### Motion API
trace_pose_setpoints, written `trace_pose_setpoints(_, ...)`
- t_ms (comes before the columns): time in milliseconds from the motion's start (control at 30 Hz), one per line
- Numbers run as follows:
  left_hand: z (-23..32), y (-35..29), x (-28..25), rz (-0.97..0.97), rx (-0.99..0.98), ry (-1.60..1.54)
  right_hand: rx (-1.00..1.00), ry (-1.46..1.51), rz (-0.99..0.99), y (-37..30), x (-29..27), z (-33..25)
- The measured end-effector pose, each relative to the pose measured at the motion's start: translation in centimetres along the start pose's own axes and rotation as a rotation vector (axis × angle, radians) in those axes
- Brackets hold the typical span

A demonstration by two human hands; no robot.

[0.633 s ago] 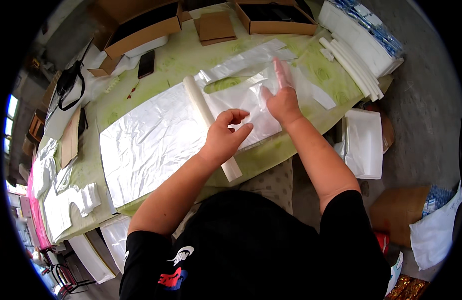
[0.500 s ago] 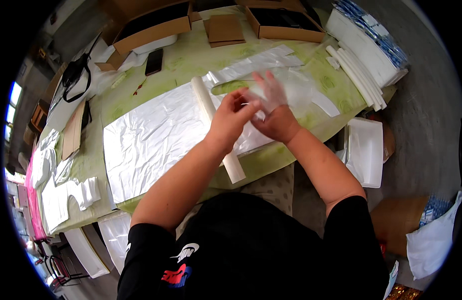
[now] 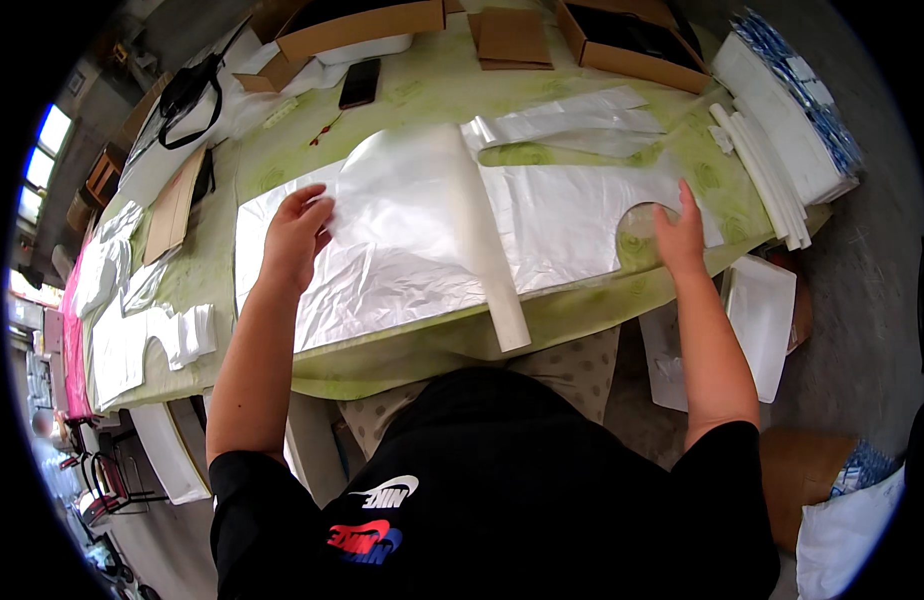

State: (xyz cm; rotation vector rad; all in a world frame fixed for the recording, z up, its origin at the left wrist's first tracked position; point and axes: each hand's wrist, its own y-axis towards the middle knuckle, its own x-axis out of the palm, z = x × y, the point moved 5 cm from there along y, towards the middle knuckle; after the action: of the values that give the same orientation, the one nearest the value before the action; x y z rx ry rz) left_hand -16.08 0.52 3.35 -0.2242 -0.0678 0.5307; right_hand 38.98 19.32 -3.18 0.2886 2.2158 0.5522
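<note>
A flattened stack of white, thin plastic vest-shaped bags (image 3: 572, 230) lies across the table. Over its left part a translucent plastic sheet (image 3: 407, 200) bulges up, blurred along its top. Beside this bulge runs a long pale roll (image 3: 502, 305), its near end sticking out past the table edge. My left hand (image 3: 300, 238) is at the sheet's left side, fingers curled in a pinch on its edge. My right hand (image 3: 682, 235) is over the curved cut-out at the bags' right end, thumb and fingers apart, holding nothing.
A phone (image 3: 360, 84) and small red-handled scissors (image 3: 325, 130) lie at the far side. Cardboard boxes (image 3: 637, 48) stand at the back. White rolls (image 3: 757, 175) lie at right beside a white box (image 3: 782, 120). White bins (image 3: 762, 320) are below the right edge.
My hands, together over the bags before, are now wide apart. The left has moved left and the right rightward. The sheet now bulges up left of the roll. The view has shifted.
</note>
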Motion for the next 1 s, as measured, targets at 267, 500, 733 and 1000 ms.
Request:
trace_pose_setpoints(267, -4.9, 1.7, -5.9, 0.221, 0.182, 0.729, 0.138, 0.424, -0.090, -4.0, 0.3, -3.9)
trace_pose_setpoints(500, -5.6, -0.9, 5.1, -0.043, 0.447, 0.326, 0.067, 0.611, -0.271, -10.0, 1.3, -11.3)
trace_pose_setpoints(733, -6.0, -3.6, 13.8, -0.257, 0.628, 0.787, -0.309, 0.608, -0.440, -14.1, 1.9, -20.6)
trace_pose_setpoints(1000, -6.3, -3.8, 13.8, -0.246, 0.650, 1.066, -0.543, 0.569, -0.612, -14.5, 2.9, -24.4)
